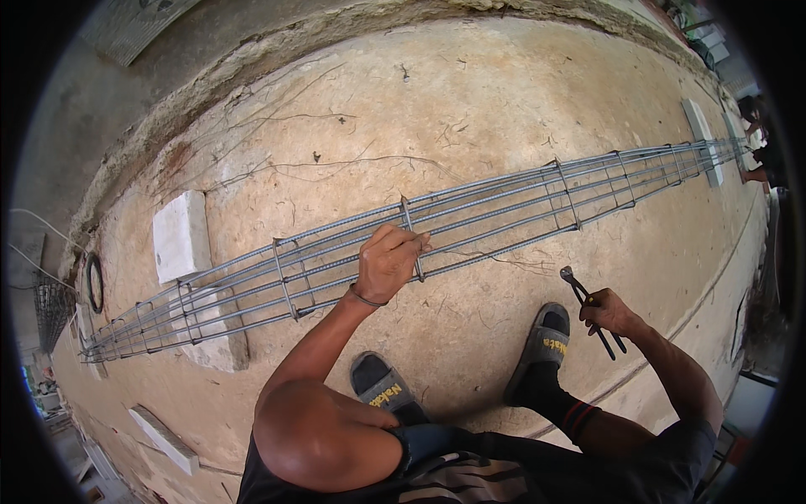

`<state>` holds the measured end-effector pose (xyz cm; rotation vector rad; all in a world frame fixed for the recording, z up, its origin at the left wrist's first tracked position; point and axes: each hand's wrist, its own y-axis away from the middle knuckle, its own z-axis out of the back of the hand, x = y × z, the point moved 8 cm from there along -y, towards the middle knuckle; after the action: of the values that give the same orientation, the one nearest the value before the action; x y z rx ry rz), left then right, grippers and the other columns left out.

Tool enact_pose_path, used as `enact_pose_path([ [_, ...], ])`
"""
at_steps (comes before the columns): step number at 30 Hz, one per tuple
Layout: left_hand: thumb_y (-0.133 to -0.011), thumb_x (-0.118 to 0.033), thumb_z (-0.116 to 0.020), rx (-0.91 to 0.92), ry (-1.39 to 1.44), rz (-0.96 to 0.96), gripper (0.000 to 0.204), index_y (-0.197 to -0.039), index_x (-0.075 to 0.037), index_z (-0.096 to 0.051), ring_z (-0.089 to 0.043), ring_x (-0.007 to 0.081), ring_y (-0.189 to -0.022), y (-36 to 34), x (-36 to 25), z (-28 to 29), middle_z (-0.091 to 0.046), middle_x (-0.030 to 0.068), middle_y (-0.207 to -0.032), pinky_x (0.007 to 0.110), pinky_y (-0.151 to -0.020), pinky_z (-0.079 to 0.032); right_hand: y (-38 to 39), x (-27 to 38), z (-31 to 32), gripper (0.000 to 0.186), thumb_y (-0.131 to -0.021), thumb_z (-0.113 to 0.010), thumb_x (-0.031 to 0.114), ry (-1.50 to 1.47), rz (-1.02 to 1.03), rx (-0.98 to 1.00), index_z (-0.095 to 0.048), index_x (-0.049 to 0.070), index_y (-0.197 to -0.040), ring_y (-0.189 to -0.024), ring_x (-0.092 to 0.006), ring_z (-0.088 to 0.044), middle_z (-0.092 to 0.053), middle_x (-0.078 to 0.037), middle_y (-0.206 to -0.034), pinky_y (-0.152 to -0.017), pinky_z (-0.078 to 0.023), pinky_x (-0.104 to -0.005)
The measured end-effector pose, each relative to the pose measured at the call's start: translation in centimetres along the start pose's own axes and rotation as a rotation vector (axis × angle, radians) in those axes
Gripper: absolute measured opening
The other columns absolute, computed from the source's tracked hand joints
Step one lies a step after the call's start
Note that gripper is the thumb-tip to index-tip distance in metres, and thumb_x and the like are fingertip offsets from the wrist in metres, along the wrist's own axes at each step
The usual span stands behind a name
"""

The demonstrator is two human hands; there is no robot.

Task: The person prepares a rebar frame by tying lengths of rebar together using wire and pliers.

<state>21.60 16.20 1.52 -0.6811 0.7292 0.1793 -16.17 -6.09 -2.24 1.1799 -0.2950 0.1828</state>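
A long rebar cage (495,204) of steel bars and square stirrups lies diagonally across the ground before me. My left hand (388,259) is closed over its middle, right beside an upright stirrup (408,215). Thin tie wires (504,260) fan out to the right from its fingers; the fingertips are partly hidden. Out to the right, apart from the cage, my right hand (609,311) grips a pair of end-cutting pincers (578,290). Their jaws point up and away from me, and the two handles stick out below the fist.
Pale blocks (181,237) lie under and beside the cage's left part, and another slab (703,139) supports its far right. A loose slab (164,438) rests at lower left. At the right edge another person's arm (756,175) is near the cage end. My sandalled feet (537,349) stand close.
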Motion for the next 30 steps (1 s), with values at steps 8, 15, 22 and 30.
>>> enact_pose_path([
  [8, -0.081, 0.002, -0.072, -0.004, -0.075, 0.226, 0.037, -0.117, -0.004, -0.070, -0.058, 0.0253, -0.085, 3.1, -1.7, -0.2, -0.063, 0.0127, -0.107, 0.036, -0.069, -0.052, 5.9, 21.2, -2.9, 0.045, -0.081, -0.049, 0.000, 0.024, 0.283, 0.253, -0.064, 0.002, -0.124, -0.113, -0.0252, -0.064, -0.063, -0.016, -0.124, -0.100, -0.053, -0.0432],
  [15, -0.085, -0.004, -0.068, -0.095, -0.091, 0.319, 0.041, -0.126, -0.002, -0.065, -0.053, 0.0301, -0.095, 4.3, -2.9, -1.1, -0.055, 0.0173, -0.104, 0.041, -0.079, -0.046, 0.8, 30.1, -8.9, 0.054, -0.080, -0.051, 0.014, 0.781, 0.216, 0.406, -0.059, 0.006, -0.133, -0.107, -0.0249, -0.064, -0.066, -0.015, -0.112, -0.089, -0.050, -0.0396],
  [22, -0.084, -0.006, -0.069, -0.182, -0.054, 0.302, 0.043, -0.125, 0.003, -0.063, -0.055, 0.0312, -0.093, 5.3, -3.2, -0.3, -0.058, 0.0181, -0.105, 0.041, -0.081, -0.046, 1.0, 33.2, -11.7, 0.057, -0.075, -0.051, 0.009, 1.096, 0.167, 0.446, -0.062, 0.008, -0.131, -0.110, -0.0294, -0.062, -0.069, -0.016, -0.110, -0.094, -0.046, -0.0411],
  [30, -0.082, -0.004, -0.068, -0.203, 0.055, 0.325, 0.049, -0.128, 0.011, -0.057, -0.058, 0.0352, -0.098, 5.1, -3.6, -1.0, -0.061, 0.0227, -0.109, 0.042, -0.086, -0.048, 0.9, 33.6, -12.5, 0.056, -0.077, -0.052, 0.007, 1.254, 0.255, 0.431, -0.060, 0.008, -0.133, -0.117, -0.0325, -0.060, -0.064, -0.018, -0.124, -0.098, -0.045, -0.0431],
])
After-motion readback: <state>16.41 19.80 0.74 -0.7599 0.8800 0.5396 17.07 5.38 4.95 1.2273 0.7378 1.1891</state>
